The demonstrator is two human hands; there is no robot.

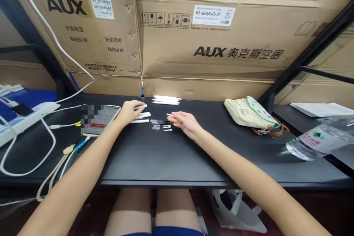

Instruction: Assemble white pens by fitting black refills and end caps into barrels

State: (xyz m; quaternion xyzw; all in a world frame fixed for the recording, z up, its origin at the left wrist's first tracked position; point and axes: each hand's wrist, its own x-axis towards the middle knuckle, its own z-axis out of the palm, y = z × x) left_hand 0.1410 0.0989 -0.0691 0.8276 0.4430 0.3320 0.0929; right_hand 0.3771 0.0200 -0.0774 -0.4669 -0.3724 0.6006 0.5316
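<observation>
White plastic pen barrels (141,117) lie in a short stack just beside the left hand (129,112), on a black desk (166,162), in the head view. That hand curls around one more white tube (141,107), its fingers closed on the smooth shaft. The right hand (184,122) reaches in with fingers extended, a short white stick (168,114) at the fingertips (pinched or only touched, the view cannot settle). Between the hands, thin black refills (162,121) and small white and clear pieces (162,128) lie loose and separate. Beyond both hands rests a tidy row of glossy white pens (166,99), which look assembled, so part of the batch seems done while the loose parts are left. Past the right hand sits a canvas pouch (249,116); past the left, a smartphone (101,120).
</observation>
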